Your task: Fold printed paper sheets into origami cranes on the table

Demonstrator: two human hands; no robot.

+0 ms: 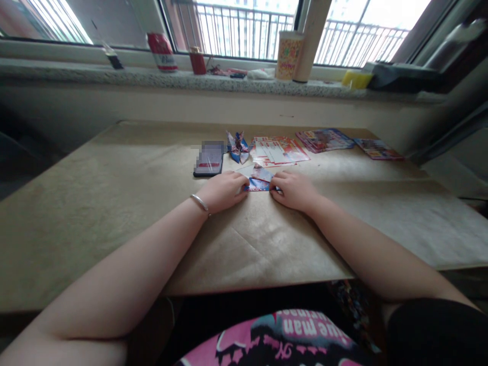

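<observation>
A small folded piece of printed paper (259,179), blue and red, lies on the brown paper-covered table (114,203). My left hand (223,190), a bangle on its wrist, pinches the paper's left edge with curled fingers. My right hand (293,189) presses and pinches its right edge, fingers closed on it. Both hands rest on the table. Just beyond them sits a finished folded paper figure (237,146) and a dark phone (209,158), lying flat to the left of it.
Printed paper sheets (278,151) and two booklets (324,139) (378,149) lie further right on the table. On the stone windowsill (76,75) stand a red can (162,51), a small red box (197,61), a patterned cup (288,55) and yellow items (356,79).
</observation>
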